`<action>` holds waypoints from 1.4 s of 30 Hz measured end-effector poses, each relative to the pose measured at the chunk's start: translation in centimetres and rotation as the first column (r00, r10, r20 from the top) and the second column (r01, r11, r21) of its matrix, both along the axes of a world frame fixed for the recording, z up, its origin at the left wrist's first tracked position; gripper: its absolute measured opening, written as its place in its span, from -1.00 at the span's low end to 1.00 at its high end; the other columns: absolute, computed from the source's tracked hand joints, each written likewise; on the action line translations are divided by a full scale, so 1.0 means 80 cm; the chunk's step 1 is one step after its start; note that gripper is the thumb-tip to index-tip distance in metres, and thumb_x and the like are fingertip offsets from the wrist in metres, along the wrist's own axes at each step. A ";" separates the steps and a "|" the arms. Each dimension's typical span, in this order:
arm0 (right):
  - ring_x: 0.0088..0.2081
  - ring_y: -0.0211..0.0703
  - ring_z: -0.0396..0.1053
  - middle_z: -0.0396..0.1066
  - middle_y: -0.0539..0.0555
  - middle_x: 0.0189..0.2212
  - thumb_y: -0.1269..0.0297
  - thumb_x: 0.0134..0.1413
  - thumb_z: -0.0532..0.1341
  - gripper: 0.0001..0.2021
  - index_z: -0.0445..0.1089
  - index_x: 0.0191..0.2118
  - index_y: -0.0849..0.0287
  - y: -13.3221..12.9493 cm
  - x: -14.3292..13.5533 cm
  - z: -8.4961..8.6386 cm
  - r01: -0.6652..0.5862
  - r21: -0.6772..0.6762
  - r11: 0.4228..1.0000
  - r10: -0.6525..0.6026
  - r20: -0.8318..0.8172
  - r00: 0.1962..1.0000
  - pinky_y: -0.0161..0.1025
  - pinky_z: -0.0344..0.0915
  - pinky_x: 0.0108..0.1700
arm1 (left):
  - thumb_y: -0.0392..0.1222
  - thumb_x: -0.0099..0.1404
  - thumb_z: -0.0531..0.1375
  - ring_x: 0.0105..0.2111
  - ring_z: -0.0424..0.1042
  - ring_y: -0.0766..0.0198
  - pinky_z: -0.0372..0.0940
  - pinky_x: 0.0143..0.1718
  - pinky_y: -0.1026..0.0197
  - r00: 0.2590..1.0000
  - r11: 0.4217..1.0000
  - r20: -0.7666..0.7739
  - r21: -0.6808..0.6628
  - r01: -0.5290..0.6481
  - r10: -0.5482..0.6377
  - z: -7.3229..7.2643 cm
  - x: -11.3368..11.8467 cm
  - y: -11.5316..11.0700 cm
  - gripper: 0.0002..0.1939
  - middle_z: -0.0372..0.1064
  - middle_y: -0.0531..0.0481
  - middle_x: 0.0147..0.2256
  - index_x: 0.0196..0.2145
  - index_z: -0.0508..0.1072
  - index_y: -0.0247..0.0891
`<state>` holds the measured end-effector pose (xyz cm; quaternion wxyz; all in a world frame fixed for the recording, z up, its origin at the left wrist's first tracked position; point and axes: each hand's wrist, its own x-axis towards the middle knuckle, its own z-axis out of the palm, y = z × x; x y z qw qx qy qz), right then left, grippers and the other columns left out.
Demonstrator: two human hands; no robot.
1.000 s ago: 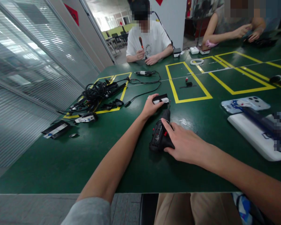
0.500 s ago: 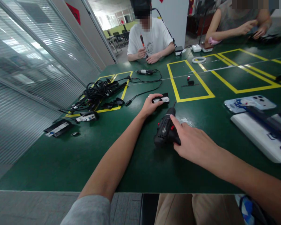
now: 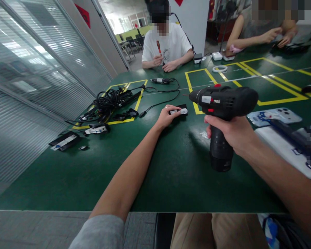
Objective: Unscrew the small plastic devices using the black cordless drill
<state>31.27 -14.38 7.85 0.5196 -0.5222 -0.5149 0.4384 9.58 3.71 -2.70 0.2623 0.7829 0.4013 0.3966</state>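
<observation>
Overall, left hand gripping one black-and-white block, right hand clasping one drill.

Middle: I'm seeing open green tabletop running between the block under my left hand and the raised drill.
Left: cables are blocking the far side.
Right: a phone is crowding my right hand.

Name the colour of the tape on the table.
Yellow tape; it shows best in the head view.
</observation>
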 end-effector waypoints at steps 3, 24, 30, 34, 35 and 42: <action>-0.61 -0.21 0.35 0.39 -0.03 -0.60 0.23 0.03 0.32 -0.87 0.43 -0.33 0.14 -0.010 0.001 0.012 -0.020 -0.029 0.999 0.020 0.001 1.000 -0.24 0.28 -0.56 | -0.03 0.21 0.27 -0.02 0.38 0.11 0.25 0.11 0.01 1.000 1.000 -0.002 -0.009 -0.010 0.010 0.000 0.000 0.001 -0.68 0.50 -0.10 -0.15 -0.12 0.60 -0.20; -0.64 -0.22 0.33 0.40 -0.04 -0.67 0.31 0.03 0.29 -0.96 0.44 -0.38 0.13 -0.026 0.006 0.014 -0.177 -0.147 0.973 0.192 0.096 0.977 -0.29 0.20 -0.60 | -0.08 0.18 0.29 -0.02 0.39 0.10 0.24 0.16 -0.02 0.999 0.999 0.045 -0.050 -0.013 0.015 -0.002 0.001 0.011 -0.76 0.51 -0.06 -0.14 -0.21 0.61 -0.18; -0.61 -0.21 0.37 0.42 -0.04 -0.64 0.32 0.04 0.28 -0.93 0.45 -0.31 0.16 -0.024 0.004 0.007 -0.179 -0.128 0.976 0.194 0.116 0.974 -0.27 0.24 -0.55 | -0.10 0.17 0.28 -0.03 0.40 0.12 0.24 0.16 0.00 0.998 0.999 0.051 -0.048 -0.019 0.021 -0.002 0.002 0.010 -0.77 0.52 -0.05 -0.15 -0.22 0.61 -0.20; -0.57 -0.18 0.39 0.44 -0.02 -0.60 0.30 0.07 0.26 -0.93 0.45 -0.31 0.15 -0.025 0.003 0.008 -0.177 -0.134 0.975 0.199 0.173 0.965 -0.24 0.28 -0.50 | -0.09 0.17 0.28 -0.03 0.40 0.14 0.25 0.14 0.04 0.999 0.998 0.035 -0.054 -0.026 0.027 -0.002 0.002 0.011 -0.76 0.52 -0.03 -0.13 -0.21 0.60 -0.18; -0.57 -0.17 0.39 0.44 -0.02 -0.61 0.29 0.07 0.25 -0.93 0.45 -0.33 0.15 -0.025 0.002 0.008 -0.172 -0.144 0.975 0.199 0.205 0.958 -0.23 0.28 -0.49 | -0.09 0.17 0.28 -0.03 0.40 0.14 0.25 0.14 0.05 0.999 0.998 0.029 -0.051 -0.023 0.025 -0.002 0.002 0.012 -0.75 0.52 -0.03 -0.13 -0.20 0.60 -0.18; -0.53 -0.09 0.42 0.43 0.01 -0.63 0.28 0.04 0.27 -0.93 0.42 -0.42 0.12 -0.015 0.004 -0.002 -0.227 -0.289 0.930 0.301 0.249 0.921 -0.12 0.33 -0.38 | -0.08 0.14 0.31 -0.04 0.39 0.13 0.24 0.10 0.06 0.997 0.998 -0.051 0.010 0.054 -0.053 0.002 -0.004 0.019 -0.70 0.52 -0.06 -0.15 -0.17 0.59 -0.22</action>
